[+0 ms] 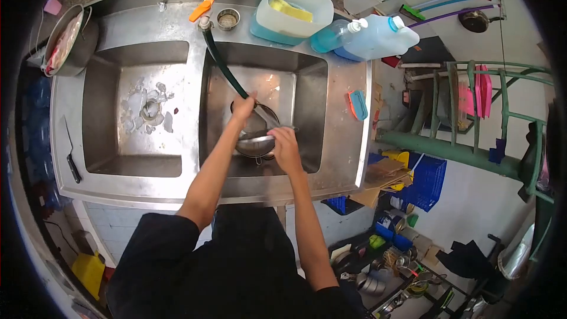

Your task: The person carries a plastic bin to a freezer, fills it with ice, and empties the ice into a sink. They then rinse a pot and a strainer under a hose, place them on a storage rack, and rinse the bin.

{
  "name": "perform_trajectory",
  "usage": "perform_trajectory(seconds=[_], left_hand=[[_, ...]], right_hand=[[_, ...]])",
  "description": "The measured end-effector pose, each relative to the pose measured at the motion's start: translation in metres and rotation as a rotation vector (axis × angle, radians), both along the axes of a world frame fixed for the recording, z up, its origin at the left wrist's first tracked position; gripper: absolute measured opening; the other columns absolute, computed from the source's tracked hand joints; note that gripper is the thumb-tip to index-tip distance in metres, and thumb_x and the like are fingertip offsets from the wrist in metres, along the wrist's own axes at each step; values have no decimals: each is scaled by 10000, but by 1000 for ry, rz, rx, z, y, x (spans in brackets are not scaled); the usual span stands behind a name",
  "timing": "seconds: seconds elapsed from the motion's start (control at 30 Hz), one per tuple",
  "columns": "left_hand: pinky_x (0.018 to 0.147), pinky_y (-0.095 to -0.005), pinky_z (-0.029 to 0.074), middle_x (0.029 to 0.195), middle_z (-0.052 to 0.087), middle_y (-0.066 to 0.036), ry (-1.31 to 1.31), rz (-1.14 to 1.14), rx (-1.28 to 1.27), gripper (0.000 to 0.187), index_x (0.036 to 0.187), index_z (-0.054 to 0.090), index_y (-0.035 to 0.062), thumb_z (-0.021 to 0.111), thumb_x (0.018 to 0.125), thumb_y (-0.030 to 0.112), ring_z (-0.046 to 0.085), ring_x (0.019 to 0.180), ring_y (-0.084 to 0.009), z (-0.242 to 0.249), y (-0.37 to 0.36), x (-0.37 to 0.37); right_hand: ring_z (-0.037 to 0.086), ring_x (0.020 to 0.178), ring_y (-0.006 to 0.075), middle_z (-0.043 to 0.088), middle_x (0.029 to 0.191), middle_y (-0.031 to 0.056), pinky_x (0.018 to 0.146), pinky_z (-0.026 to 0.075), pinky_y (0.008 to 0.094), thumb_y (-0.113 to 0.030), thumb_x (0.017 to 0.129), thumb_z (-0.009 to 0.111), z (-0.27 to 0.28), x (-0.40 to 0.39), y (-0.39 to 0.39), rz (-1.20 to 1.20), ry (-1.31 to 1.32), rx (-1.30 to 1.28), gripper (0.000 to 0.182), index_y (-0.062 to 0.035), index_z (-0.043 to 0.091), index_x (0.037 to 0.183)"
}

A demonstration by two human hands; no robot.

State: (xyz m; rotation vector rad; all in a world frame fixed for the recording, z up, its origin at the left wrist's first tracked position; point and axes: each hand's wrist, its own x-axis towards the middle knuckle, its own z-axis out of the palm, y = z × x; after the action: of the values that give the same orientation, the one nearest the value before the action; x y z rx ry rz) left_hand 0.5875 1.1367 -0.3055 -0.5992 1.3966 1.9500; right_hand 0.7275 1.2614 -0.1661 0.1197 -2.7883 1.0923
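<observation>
In right sink basin (307, 91): right hand (286, 145) grips metal bowl (255, 142) rim; left hand (243, 108) clasps hose (223, 66) above.

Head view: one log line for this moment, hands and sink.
left hand on hose end | right hand grips metal bowl | right sink basin | left basin: ice

A metal bowl (255, 142) sits in the sink's (345, 142) right basin; ice (146, 109) lies in its left basin; a knife (71, 153) lies on its left rim.
</observation>
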Motion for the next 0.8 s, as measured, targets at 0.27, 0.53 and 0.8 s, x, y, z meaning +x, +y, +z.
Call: perform_trajectory(seconds=[0.27, 0.53, 0.8], left_hand=[[542, -290, 553, 836, 559, -71, -46, 161, 210, 205, 996, 465, 39, 578, 903, 182, 627, 655, -190, 73, 13, 31], [703, -285, 481, 794, 645, -61, 180, 64, -296, 191, 941, 563, 27, 648, 853, 174, 636, 768, -153, 15, 9, 53], [764, -386, 485, 948, 658, -80, 113, -267, -339, 345, 1061, 590, 68, 628, 859, 346, 633, 855, -221, -29, -9, 91]], right_hand=[[508, 974, 362, 584, 984, 166, 849, 424, 413, 43, 826, 492, -36, -38, 15, 121, -95, 29, 191, -21, 586, 980], [510, 969, 348, 582, 995, 164, 850, 437, 414, 27, 831, 501, -35, -56, 16, 227, -114, 86, 159, -7, 579, 965], [514, 1029, 330, 588, 1000, 133, 875, 447, 404, 49, 776, 532, 14, -47, 19, 283, -91, 88, 189, -8, 598, 943]])
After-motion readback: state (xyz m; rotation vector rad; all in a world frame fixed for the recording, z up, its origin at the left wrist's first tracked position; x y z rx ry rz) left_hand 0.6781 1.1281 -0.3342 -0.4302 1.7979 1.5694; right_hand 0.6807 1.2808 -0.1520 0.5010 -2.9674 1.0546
